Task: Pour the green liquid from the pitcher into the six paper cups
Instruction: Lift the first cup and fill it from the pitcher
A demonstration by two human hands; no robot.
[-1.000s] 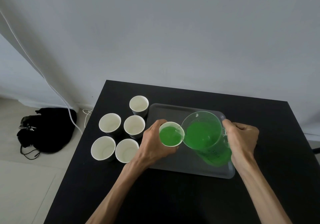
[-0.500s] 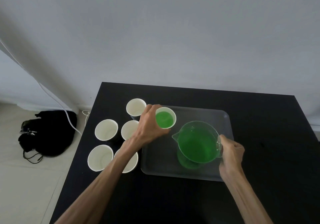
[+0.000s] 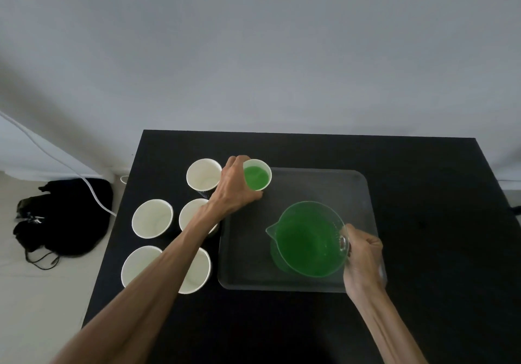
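Filled cup (image 3: pixel 256 177) carried up and left to the far-left corner of the tray (image 3: pixel 363 191) since a second ago; pitcher (image 3: pixel 308 239) tipped back level and lowered toward the tray's near side.

Head view: left hand (image 3: pixel 235 187) wrapped round the filled cup, fingers on its far and left side, thumb curled at its near edge. Right hand (image 3: pixel 363 262) clenched round the pitcher's handle at its right rim, spout pointing left, green liquid (image 3: pixel 306 244) filling most of it. Five empty cups (image 3: pixel 152 218) standing on the black table (image 3: pixel 423 307) left of the tray, two partly hidden under the left forearm. Black bag (image 3: pixel 64 217) and white cable (image 3: pixel 56 160) on the floor, left.
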